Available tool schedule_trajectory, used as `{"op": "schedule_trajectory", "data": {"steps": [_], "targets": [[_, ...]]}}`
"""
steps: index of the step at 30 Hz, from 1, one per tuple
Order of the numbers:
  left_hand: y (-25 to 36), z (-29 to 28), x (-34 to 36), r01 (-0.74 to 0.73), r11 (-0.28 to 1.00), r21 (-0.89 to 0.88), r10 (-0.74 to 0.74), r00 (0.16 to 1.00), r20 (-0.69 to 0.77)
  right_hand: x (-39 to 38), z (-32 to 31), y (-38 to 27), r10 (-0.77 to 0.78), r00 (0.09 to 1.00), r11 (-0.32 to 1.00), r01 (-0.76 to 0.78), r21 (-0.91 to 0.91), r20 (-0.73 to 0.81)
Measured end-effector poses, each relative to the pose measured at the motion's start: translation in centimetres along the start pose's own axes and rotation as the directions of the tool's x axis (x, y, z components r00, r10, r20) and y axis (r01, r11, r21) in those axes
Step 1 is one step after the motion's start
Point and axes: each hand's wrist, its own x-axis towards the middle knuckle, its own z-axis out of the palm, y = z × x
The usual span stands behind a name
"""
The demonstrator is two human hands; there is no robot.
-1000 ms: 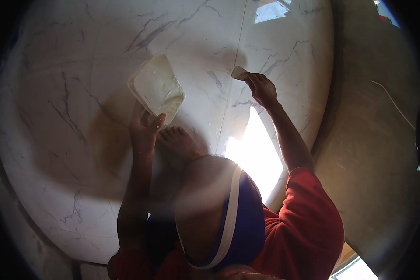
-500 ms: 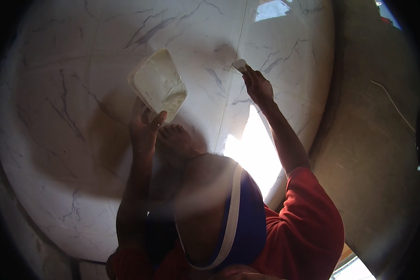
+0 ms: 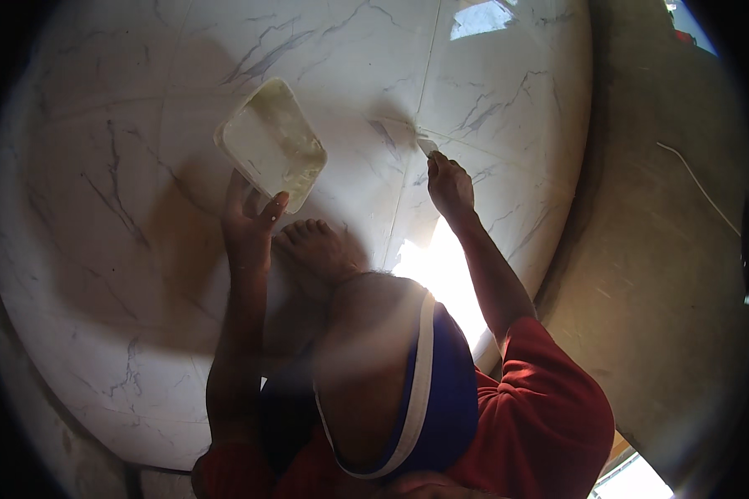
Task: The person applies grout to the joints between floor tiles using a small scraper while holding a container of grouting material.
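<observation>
My left hand grips a translucent, rectangular plastic tub by its near side, thumb on the rim. The tub is tilted, and whitish paste smears its inside. Off to the right, my right hand is closed round a small flat scraper. The handle is hidden in my fingers. Its pale blade touches or hovers just above the joint line between white marbled tiles; I cannot tell which.
My bare foot rests on the tiles below the tub, beside my bent knee. A bright patch of sunlight lies under my right forearm. Beyond the tiled edge at right is a duller grey surface with a thin white cord.
My right hand has drawn the scraper nearer to me, down along the joint. My left hand has shifted the tub slightly left and away, with its opening turned more toward view.
</observation>
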Motion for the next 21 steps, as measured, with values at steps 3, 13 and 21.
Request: {"op": "schedule_trajectory", "data": {"steps": [3, 13, 21], "targets": [[0.0, 0.0, 0.0, 0.001, 1.0, 0.019, -0.001, 1.0, 0.003, 2.1, -0.9, -0.7, -0.004, 0.996, 0.997, 0.011, 0.076, -0.094], [-0.9, -0.7, 0.1, -0.019, 0.998, 0.066, 0.019, 1.0, -0.006, -0.5, 2.3, -5.1, 0.105, 0.994, 0.992, -0.107, 0.073, 0.029], [-1.3, -0.3, 0.5, 0.005, 0.997, 0.072, -0.006, 1.0, 0.013, -6.1, 0.4, -2.6, -0.054, 0.998, 0.988, 0.047, 0.147, 0.039]]}}
